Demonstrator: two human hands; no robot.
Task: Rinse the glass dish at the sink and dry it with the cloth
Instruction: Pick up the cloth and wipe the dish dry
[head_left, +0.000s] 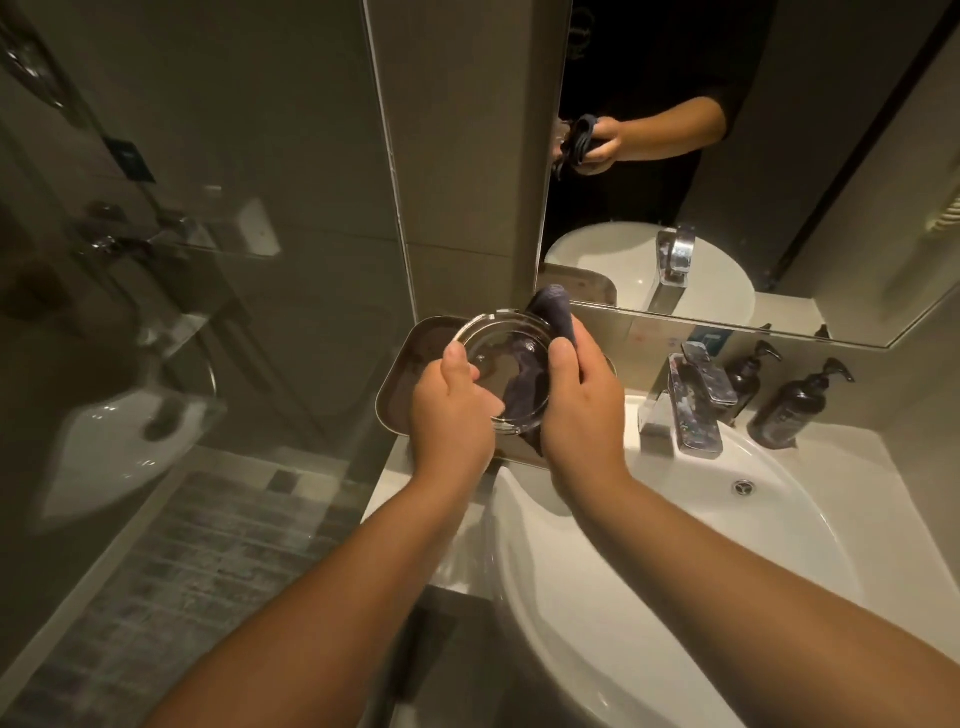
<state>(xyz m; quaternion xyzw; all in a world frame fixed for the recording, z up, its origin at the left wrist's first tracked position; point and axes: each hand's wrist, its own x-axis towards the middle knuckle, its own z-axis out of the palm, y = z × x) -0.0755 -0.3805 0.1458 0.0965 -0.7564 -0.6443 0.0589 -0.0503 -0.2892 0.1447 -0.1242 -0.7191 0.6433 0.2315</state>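
head view, step: the drying looks under way; no water shows at the tap (693, 400), so the rinse is judged done.
head view, left hand (449, 410): fingers and thumb curl round the near-left rim of the glass dish (501, 371), the thumb lying on the inside.
head view, right hand (582, 405): grips the dark cloth (558, 312) and presses it against the dish's right side and back; part of the cloth shows through the glass.
head view, place: the dish is held in the air above the metal tray (400, 384) on the counter's left end, just beside the sink (779, 499), not over the basin.
head view, pointing: the dish is round, so it has no long axis; its open face tilts up toward the person, the far rim higher.
head view, next move: judged, the left hand should turn the dish so the cloth reaches the unwiped rim and inside, with a firm grip since wet glass may slip.
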